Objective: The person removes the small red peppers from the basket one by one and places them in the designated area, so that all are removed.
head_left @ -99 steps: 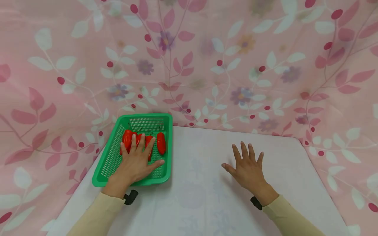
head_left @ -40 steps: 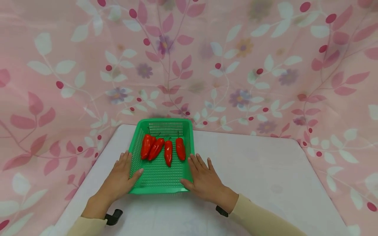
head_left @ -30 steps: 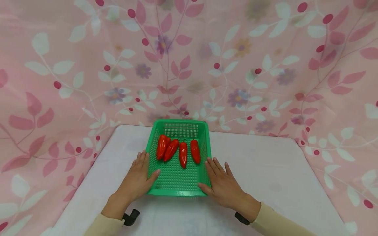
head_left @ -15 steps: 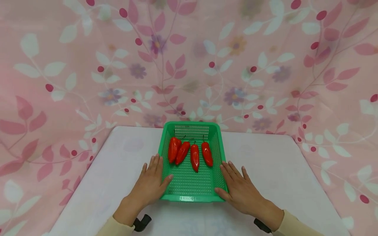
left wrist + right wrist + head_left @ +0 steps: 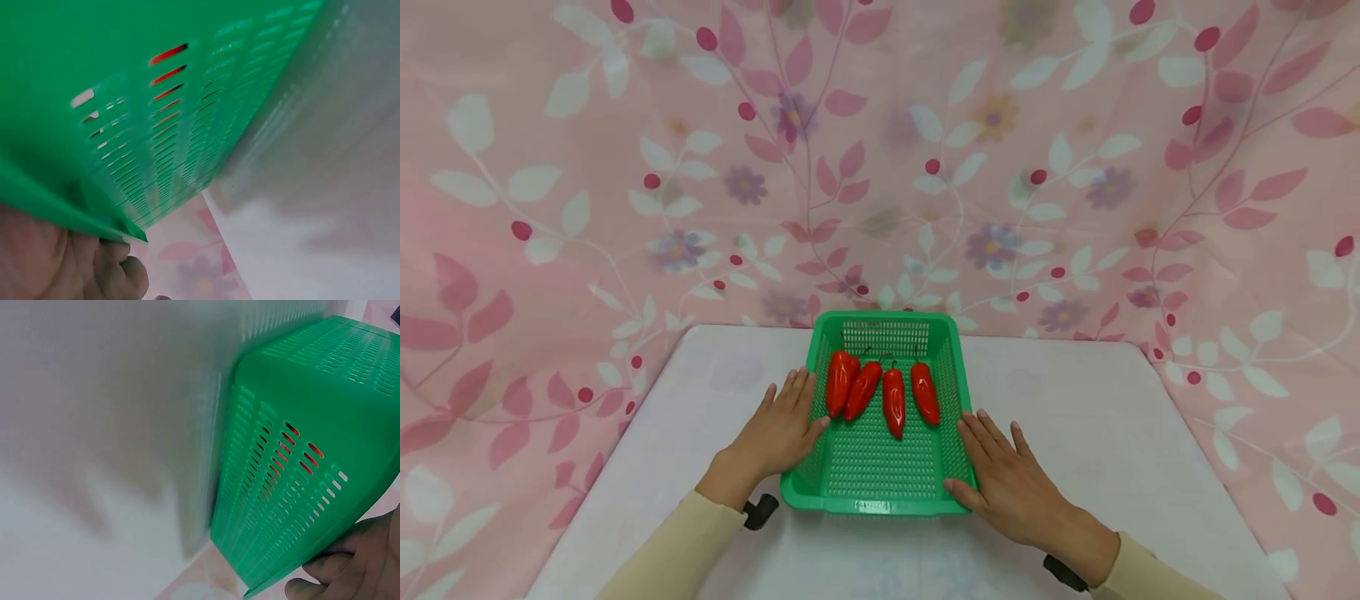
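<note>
A green perforated plastic basket [image 5: 880, 506] sits mid-table in the head view. Several glossy red peppers [image 5: 893, 404] with dark stems lie in its far half. My left hand [image 5: 775, 433] rests on the basket's left rim, fingers straight and pointing away, thumb over the inner side. Opposite it, my right hand [image 5: 1018, 487] touches the right rim near the front corner, fingers straight, thumb over the edge. Both wrist views show the basket's slotted outer wall [image 5: 206, 119] from low down, and red shows through the slots in the right wrist view's wall [image 5: 300, 512].
A white cloth covers the table [image 5: 1075, 417], its back edge close behind the basket. A pink floral curtain [image 5: 880, 167] hangs at the back and both sides. A dark band [image 5: 762, 511] is on the left wrist, another [image 5: 1065, 573] on the right.
The basket has slid right from the table's left to its middle, with both hands at its sides. In the last half second it stays put while my left hand shifts farther up the left rim.
</note>
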`<state>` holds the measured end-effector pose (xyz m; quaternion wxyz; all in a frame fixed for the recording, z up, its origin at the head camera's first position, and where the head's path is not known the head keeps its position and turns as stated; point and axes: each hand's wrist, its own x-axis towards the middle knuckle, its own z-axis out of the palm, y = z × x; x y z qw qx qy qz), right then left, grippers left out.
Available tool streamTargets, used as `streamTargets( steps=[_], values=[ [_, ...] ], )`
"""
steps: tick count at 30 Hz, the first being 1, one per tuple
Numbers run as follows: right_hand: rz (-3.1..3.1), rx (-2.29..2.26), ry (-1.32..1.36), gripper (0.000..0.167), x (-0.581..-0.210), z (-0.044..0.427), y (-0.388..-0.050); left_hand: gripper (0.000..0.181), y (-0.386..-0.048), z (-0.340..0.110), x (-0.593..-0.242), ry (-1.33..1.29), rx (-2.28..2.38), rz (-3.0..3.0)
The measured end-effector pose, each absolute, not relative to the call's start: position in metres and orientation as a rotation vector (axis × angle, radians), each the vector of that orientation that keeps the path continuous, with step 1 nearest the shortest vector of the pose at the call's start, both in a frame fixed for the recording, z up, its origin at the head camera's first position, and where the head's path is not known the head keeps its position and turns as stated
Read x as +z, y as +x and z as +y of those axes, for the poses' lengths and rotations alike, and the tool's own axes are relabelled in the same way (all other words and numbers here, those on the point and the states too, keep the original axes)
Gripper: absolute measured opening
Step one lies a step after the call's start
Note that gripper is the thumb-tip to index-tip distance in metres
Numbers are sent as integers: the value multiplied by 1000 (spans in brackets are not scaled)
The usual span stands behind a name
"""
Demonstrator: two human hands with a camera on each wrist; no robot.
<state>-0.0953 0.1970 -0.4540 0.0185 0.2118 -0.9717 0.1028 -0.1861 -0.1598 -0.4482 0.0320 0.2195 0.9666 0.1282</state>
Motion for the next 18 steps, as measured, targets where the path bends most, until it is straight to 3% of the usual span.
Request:
streamTargets(
  steps=[9,18],
  values=[
    [-2934,194,732,72,-431,199,-119,75,-189,-158,-452,694,312,3013],
    [-2943,385,733,66,-388,152,-191,76,-187,-156,-454,685,341,3012]
  ],
)
